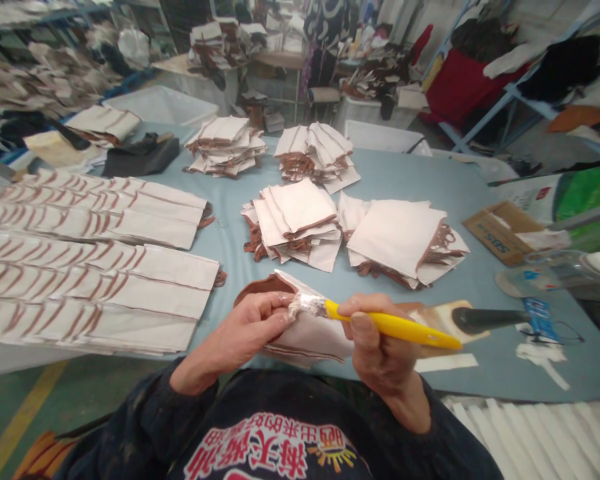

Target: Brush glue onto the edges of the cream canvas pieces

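Observation:
My right hand (pixel 380 350) grips a paintbrush with a yellow handle (pixel 405 328). Its bristle end is coated in something white and points left. The bristles touch the edge of a white and brown fabric piece (pixel 315 337) on the table in front of me. My left hand (pixel 245 327) pinches that piece at its upper left edge, thumb and fingers close to the bristles. Brown lining shows along the piece's upper left side. Part of it is hidden behind both hands.
Overlapping rows of white pieces (pixel 95 287) fill the table's left side. Stacks of fabric pieces (pixel 300 213) stand ahead. To the right lie a black-handled tool (pixel 495 320), a cardboard box (pixel 500 233) and a clear jar (pixel 560 273). White strips (pixel 540 433) hang at lower right.

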`<state>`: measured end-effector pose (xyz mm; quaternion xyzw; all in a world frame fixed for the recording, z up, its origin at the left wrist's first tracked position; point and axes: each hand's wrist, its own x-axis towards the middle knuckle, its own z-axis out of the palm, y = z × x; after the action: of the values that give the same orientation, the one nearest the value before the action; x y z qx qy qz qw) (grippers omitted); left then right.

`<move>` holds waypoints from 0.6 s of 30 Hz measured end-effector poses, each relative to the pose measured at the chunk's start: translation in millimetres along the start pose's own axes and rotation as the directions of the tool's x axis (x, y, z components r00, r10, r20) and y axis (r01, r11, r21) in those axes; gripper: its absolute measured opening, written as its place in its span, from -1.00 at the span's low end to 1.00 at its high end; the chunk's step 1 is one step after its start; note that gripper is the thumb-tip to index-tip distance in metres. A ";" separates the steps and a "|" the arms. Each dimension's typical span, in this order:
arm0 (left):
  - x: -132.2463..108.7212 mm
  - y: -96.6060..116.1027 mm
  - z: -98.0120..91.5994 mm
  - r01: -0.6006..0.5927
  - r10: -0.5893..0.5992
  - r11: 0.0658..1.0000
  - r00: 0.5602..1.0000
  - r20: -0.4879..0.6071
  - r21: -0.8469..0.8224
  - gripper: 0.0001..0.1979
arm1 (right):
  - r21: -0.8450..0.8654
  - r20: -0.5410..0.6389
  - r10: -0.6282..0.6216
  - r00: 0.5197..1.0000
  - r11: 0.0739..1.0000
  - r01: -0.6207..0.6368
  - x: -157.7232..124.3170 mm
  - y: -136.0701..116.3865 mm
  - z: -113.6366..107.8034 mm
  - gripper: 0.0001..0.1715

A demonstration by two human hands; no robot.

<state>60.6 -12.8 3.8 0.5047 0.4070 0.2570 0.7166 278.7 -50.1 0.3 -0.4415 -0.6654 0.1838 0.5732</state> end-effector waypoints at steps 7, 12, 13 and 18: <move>-1.2 -7.6 -1.5 0.036 -0.042 0.988 0.999 -0.034 -0.149 -0.71 | -0.036 -0.157 -0.068 0.985 0.997 0.063 -1.5 3.8 2.6 -0.71; -2.0 -6.3 -2.0 0.067 -0.068 0.980 0.998 -0.004 -0.188 -0.65 | 0.034 -0.091 -0.070 0.993 0.997 0.073 0.2 -3.1 -10.5 -0.77; -1.9 -5.4 -1.1 0.070 -0.069 0.979 0.998 0.011 -0.193 -0.64 | 0.010 -0.030 -0.089 0.996 0.996 0.090 2.1 -3.3 -10.6 -0.76; -1.5 -4.8 2.1 0.078 -0.079 0.979 0.997 0.004 -0.188 -0.64 | -0.110 -0.021 -0.163 0.986 0.981 0.160 6.5 2.6 -6.5 -0.71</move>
<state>61.4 -16.8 0.1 0.4177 0.4018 0.2669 0.7699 286.0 -45.2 4.1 -0.4191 -0.6992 0.0940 0.5716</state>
